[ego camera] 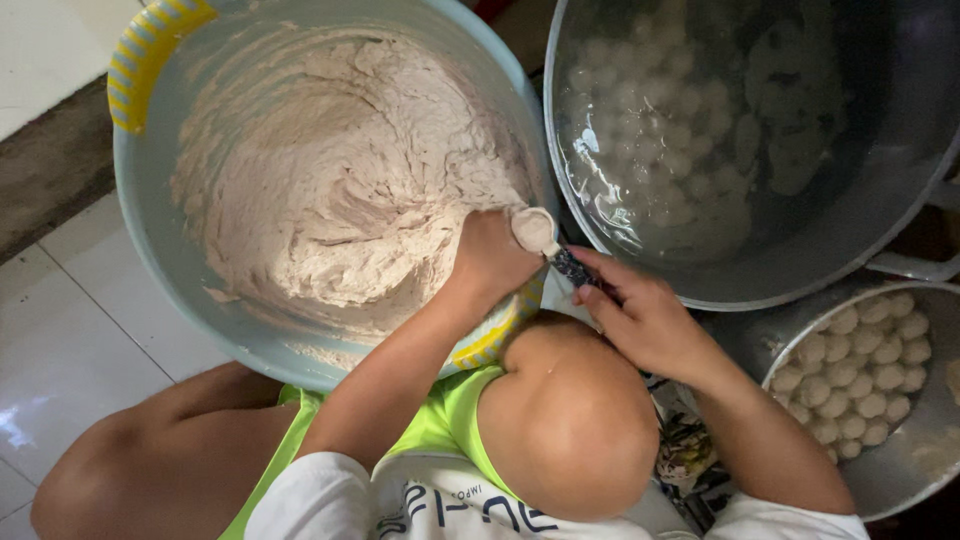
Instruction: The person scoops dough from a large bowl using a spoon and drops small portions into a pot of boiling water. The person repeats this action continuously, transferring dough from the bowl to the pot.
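Note:
My left hand (490, 255) is closed around a lump of pale pinkish paste at the near rim of a large light-blue tub (150, 200) filled with the same paste (330, 170). A round ball of paste (532, 230) bulges out of the top of my fist. My right hand (640, 315) grips a spoon with a dark handle (572, 266), its tip against that ball. A big metal pot of water (860, 230) with several pale balls sunk in it (650, 130) stands just right of the tub.
A metal basin (930, 450) at the lower right holds several formed balls (860, 370). My bent knees (570, 420) fill the bottom of the view. White floor tiles (70, 330) lie to the left. The tub has a yellow striped handle (150, 50).

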Demonstrator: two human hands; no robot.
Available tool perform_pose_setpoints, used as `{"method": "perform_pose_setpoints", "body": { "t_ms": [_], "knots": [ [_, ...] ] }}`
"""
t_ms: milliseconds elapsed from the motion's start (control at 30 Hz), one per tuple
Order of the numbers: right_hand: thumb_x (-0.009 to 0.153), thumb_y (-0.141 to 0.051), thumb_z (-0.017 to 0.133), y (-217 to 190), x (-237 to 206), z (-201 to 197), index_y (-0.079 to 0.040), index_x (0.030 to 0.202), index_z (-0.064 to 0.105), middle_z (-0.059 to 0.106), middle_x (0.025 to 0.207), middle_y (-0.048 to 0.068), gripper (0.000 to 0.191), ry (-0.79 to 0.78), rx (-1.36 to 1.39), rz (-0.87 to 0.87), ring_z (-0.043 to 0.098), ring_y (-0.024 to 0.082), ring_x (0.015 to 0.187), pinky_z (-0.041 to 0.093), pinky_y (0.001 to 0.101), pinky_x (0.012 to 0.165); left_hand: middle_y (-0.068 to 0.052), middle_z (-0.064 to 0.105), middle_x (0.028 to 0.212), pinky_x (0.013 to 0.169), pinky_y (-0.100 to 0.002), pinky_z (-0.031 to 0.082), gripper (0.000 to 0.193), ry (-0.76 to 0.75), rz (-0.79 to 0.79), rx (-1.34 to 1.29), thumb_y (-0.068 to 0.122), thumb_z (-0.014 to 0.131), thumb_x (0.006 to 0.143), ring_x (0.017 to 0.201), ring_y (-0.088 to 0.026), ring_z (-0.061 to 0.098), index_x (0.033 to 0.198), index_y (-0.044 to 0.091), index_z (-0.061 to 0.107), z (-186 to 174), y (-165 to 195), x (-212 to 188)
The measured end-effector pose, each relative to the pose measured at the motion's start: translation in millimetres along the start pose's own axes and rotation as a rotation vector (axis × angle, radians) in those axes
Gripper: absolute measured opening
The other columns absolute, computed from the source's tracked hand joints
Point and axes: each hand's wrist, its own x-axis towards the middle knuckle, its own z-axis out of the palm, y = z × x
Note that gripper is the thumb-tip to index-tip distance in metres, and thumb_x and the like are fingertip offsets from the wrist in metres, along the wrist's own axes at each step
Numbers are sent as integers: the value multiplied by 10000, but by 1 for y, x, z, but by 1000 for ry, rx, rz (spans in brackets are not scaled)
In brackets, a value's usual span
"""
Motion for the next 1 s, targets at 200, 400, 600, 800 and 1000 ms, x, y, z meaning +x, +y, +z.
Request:
{"method": "perform_pose_setpoints", "body": {
  "t_ms": [200,400,600,800,1000],
  "knots": [
    [1018,-138,539,17,6,-6,-97,1485,515,711,951,16,469,-163,506,285,511,35,602,433,215,510,-204,705,692,632,-511,544,350,-59,8,361,371,816,695,672,-420,693,775,36,757,1,-14,-19],
    [1006,-133,539,35,8,-18,-91,1506,497,702,933,25,503,-76,568,331,508,65,597,413,225,504,-210,677,685,623,-530,508,279,23,148,406,271,710,893,680,-439,660,741,38,733,2,-56,-11],
    [1025,-114,491,51,22,-32,-53,1497,498,655,941,42,476,61,476,289,486,80,597,411,236,493,-221,695,732,635,-497,544,294,125,76,151,293,696,888,700,-448,663,764,30,733,7,-37,-2],
    [1033,-127,480,54,32,-37,-37,1491,481,661,943,37,467,175,463,421,485,87,609,385,251,482,-182,718,779,696,-472,568,277,183,83,113,310,704,903,741,-423,684,802,57,749,10,-27,0],
    [984,-87,582,36,4,-27,-61,1485,550,713,938,58,503,-55,188,168,570,88,680,497,251,608,-147,744,824,739,-465,569,282,104,136,284,345,747,914,784,-375,708,849,71,757,3,-59,13]
  ]
}}
